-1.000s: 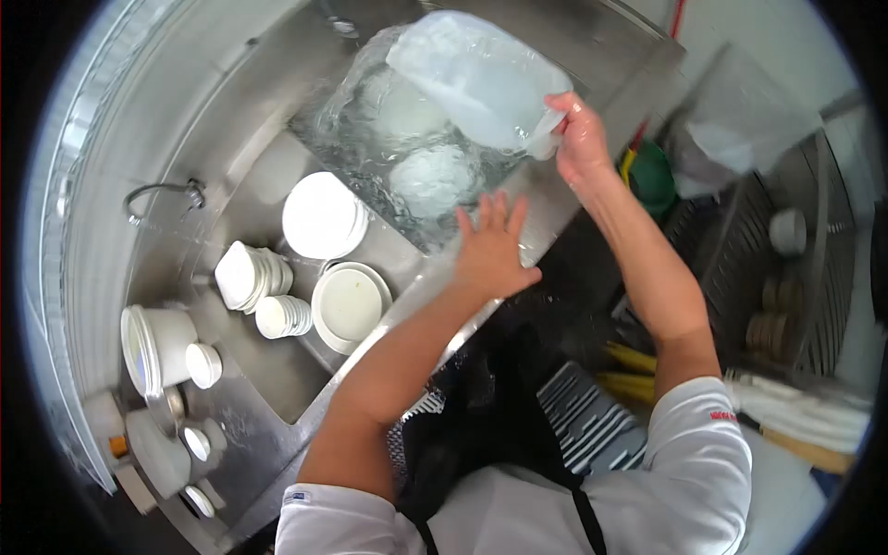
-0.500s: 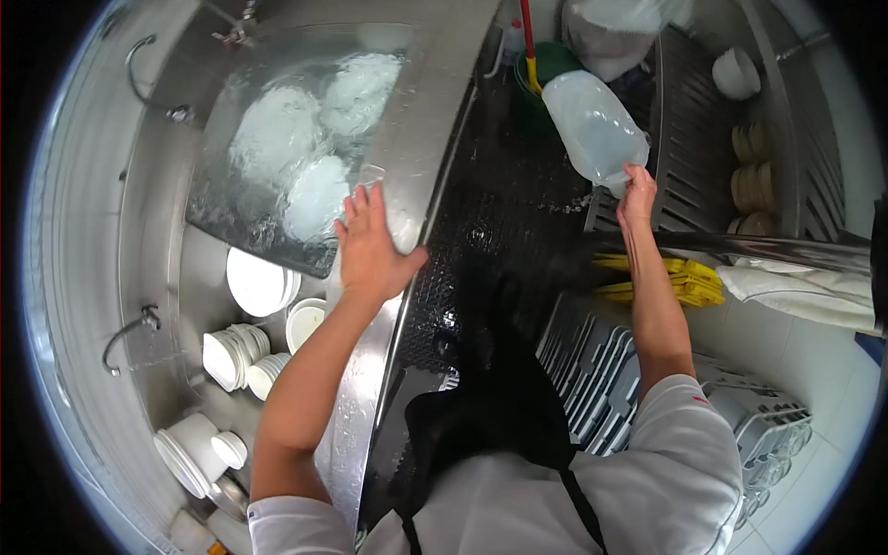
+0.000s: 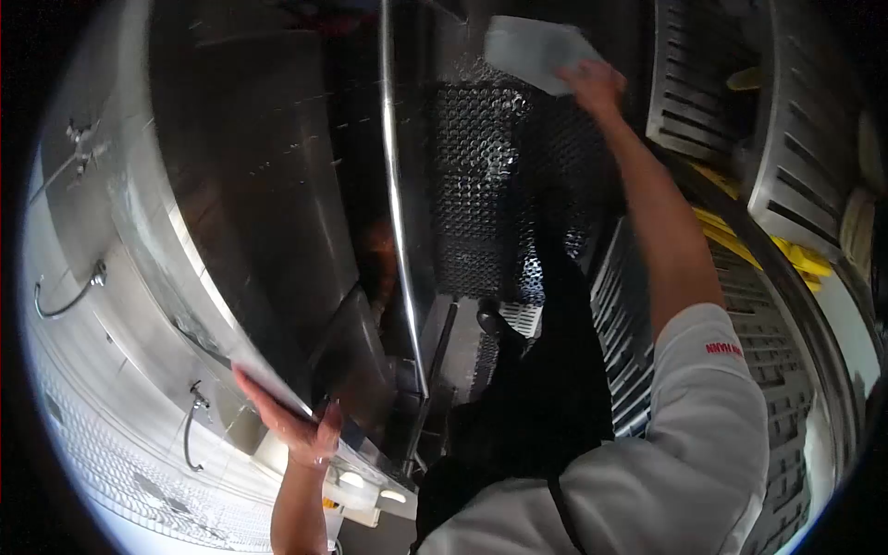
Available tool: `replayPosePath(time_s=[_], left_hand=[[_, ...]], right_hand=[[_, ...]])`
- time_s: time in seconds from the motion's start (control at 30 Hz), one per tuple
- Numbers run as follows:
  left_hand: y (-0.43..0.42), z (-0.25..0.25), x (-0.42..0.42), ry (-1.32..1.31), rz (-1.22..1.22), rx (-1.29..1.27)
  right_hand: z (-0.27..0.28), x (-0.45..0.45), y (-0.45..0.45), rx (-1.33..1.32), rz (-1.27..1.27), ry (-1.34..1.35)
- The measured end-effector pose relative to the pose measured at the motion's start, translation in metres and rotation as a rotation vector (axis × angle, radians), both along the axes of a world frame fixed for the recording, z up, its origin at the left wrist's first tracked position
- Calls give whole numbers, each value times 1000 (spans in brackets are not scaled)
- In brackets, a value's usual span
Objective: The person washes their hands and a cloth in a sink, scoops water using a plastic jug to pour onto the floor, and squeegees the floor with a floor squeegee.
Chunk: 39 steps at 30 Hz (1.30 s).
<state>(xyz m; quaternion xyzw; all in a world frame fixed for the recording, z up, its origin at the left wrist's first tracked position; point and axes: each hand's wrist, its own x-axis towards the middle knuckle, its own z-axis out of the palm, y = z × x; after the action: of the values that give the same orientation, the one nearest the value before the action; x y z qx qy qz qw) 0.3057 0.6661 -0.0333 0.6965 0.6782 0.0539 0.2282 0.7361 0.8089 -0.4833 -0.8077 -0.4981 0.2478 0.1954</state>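
My right hand grips one end of a translucent white plastic container, held out low over the wet floor at the top of the view. The container looks pale and slightly blurred, and its inside cannot be made out. At lower left my left hand lies on the metal rim of the sink counter, fingers stretched out and thumb apart. The counter's steel front side faces me. From this low angle the inside of the sink is hidden.
A black studded floor mat glistens with water. Upright along the counter runs a metal pipe. Grey dish racks and slatted steel shelves stand at right, near a yellow object. Two taps line the wall.
The view has tilted and dropped toward the floor. My right hand has carried the container lower, away from the shelf. My left hand remains at the counter's edge.
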Motion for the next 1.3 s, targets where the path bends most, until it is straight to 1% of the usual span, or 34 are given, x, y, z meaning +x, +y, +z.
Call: replayPosePath(time_s=[0.03,0.07,0.1,0.13,0.17,0.2,0.23,0.27,0.3,0.33,0.37,0.43,0.47,0.5,0.57,0.6,0.67,0.73,0.77,0.8,0.83,0.87,0.9,0.93,0.97,1.0,1.07,1.1,1.13,1.17,1.23,1.3], left_hand=[[-3,1,-6,-13,-31,-15],[-9,1,-11,-44,3,-19],[-16,1,-17,-77,41,-23],[-21,3,-30,-16,-104,8],[-29,7,-36,-48,-4,-27],[-41,7,-45,-155,32,-57],[-48,7,-51,-263,75,-87],[-42,11,-51,-220,9,-168],[-33,18,-50,-177,-55,-249],[-29,21,-47,-137,-118,-327],[-28,17,-41,-231,-71,-310],[-26,5,-25,-422,21,-267],[-27,8,-31,-405,9,-297],[-32,15,-42,-389,-1,-325],[-48,27,-50,-331,108,-321],[-58,34,-51,-287,224,-288],[-75,47,-52,-199,454,-221],[-78,49,-50,-198,457,-234],[-78,49,-50,-210,426,-254],[-77,49,-50,-220,405,-266],[-76,48,-50,-230,393,-272],[-76,47,-50,-235,382,-279],[-74,48,-49,-237,372,-289],[-74,47,-49,-239,364,-295],[-73,47,-48,-241,359,-303],[-72,46,-48,-242,356,-309],[-71,46,-48,-244,347,-312],[-70,46,-47,-242,344,-312],[-70,45,-46,-239,340,-314],[-69,45,-46,-237,336,-312],[-70,46,-46,-233,326,-307],[-70,47,-44,-228,314,-297]], right_hand=[[-11,-27,26,-175,173,47],[-48,-64,39,70,178,76],[-56,-97,61,5,313,40],[-61,-129,74,163,357,-123],[-69,-153,81,222,420,-74],[-72,-173,89,441,415,-11],[-48,-181,99,170,431,284],[-36,-187,104,64,517,332],[-45,-200,103,189,524,409],[-43,-210,106,119,558,407],[-41,-218,109,53,592,403],[-47,-231,101,120,538,471],[-50,-236,98,157,510,503],[-54,-237,96,152,557,520],[-72,-235,87,142,654,550],[-99,-243,74,217,629,573],[-96,-219,43,118,476,638],[-110,-191,11,125,371,720],[-136,-187,-11,189,155,914],[-124,-152,-22,-21,123,941],[-120,-128,-34,-56,-43,1092],[-134,-96,-43,-132,-78,951],[-138,-64,-52,-39,-174,969],[-154,-30,-60,-103,-207,703],[-165,10,-64,-56,-213,652],[-188,52,-69,119,-242,703],[-187,113,-52,148,-84,297],[-165,124,-32,-30,-104,52],[-172,149,-19,-13,26,51],[-176,144,-4,5,74,75],[-185,116,27,45,171,125],[-187,67,59,94,266,179]])
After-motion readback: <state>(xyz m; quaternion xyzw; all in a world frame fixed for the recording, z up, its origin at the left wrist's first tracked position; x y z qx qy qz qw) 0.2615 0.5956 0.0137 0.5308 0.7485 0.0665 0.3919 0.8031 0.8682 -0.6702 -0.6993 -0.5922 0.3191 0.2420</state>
